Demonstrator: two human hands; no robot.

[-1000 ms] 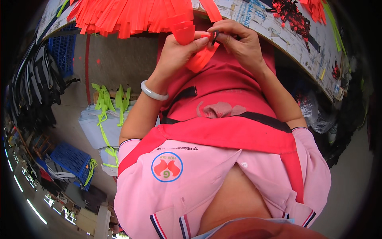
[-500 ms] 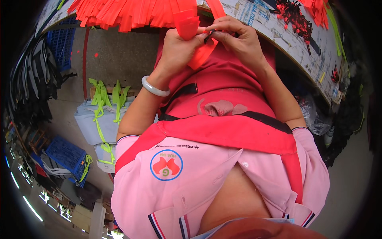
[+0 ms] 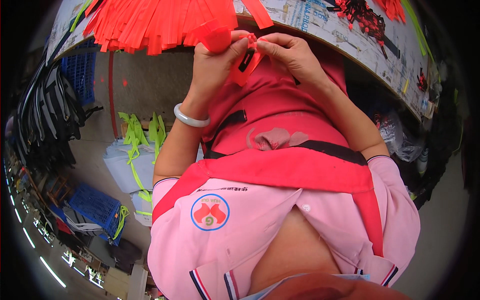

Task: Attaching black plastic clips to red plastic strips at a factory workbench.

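Note:
My left hand (image 3: 214,67), a pale bangle on its wrist, is closed round a red-orange fabric strip (image 3: 242,75). A folded red-orange piece (image 3: 216,39) sticks up above its thumb, and the strip's lower end hangs below the fingers. Flat against the strip, beside my left thumb, lies a small black piece (image 3: 246,59). My right hand (image 3: 295,56) pinches the same red-orange material between thumb and fingertips, close to the left fingertips. A bit of something dark (image 3: 296,81) shows under the right palm; I cannot make out what it is.
A thick bunch of red-orange strips (image 3: 155,22) overhangs the edge of the white worktable (image 3: 320,30). Black-and-red small pieces (image 3: 362,20) lie further right on it. At left are hanging black straps (image 3: 47,95), blue crates (image 3: 95,205) and grey fabric stacks (image 3: 125,167) tied with lime-green strips.
My hands have shifted slightly left. The black piece, held up between the fingers before, now lies flat against the red-orange strip. My right fingers have drawn in to a pinch.

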